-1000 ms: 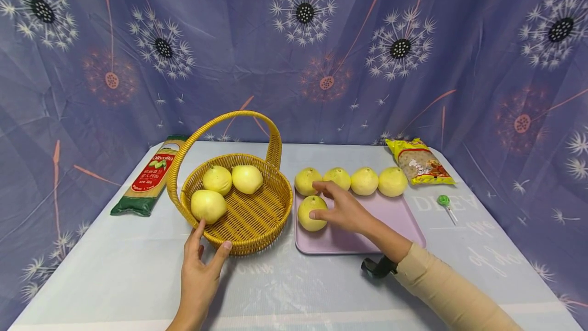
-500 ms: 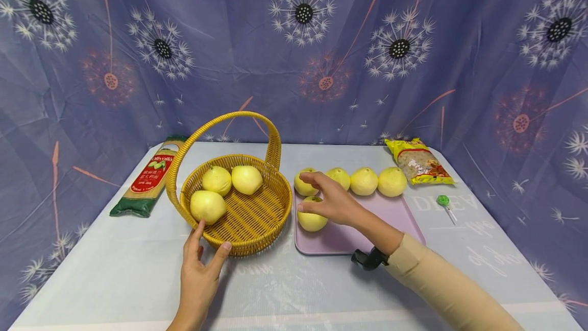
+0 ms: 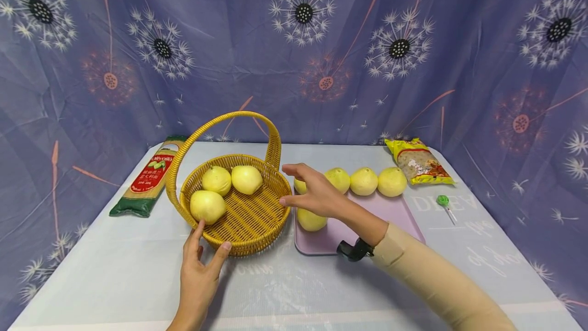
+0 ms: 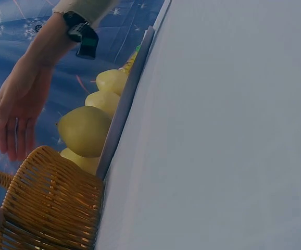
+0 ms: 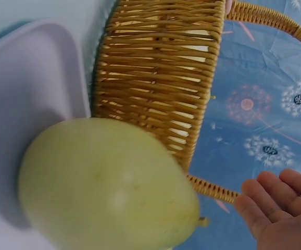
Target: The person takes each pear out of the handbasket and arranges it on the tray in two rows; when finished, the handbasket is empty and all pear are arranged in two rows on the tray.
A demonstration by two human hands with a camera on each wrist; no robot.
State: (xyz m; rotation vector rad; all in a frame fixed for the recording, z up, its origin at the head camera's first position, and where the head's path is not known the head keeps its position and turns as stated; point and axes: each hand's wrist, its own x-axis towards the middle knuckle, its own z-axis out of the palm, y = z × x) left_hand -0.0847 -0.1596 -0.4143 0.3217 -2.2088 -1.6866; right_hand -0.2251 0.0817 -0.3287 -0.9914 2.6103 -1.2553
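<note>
My left hand (image 3: 200, 272) rests at the near rim of a woven basket (image 3: 271, 234), thumb and forefinger spread and touching the rim. Three yellow-green pomelos (image 3: 208, 207) lie inside, toward its left and back. My right hand (image 3: 317, 193) hovers at the basket's right rim, fingers extended and apart from the thumb, with nothing between them. Below it, a pomelo (image 3: 312, 220) sits at the left of a lilac tray (image 3: 367, 223); it looms large in the right wrist view. More pomelos (image 3: 364, 181) line the tray's back edge, one partly hidden by the hand.
A tall arched handle (image 3: 239, 113) rises over the basket. Left of it lies a spaghetti packet (image 3: 153, 172). At the right are a yellow food bag (image 3: 420, 162) and a green lollipop (image 3: 443, 201). A blue dandelion-print cloth (image 3: 303, 55) hangs behind the table.
My right hand has moved left from above the tray's front-left pomelo to the basket's right rim, still without anything in it. My left hand, the basket and the pomelos stay put.
</note>
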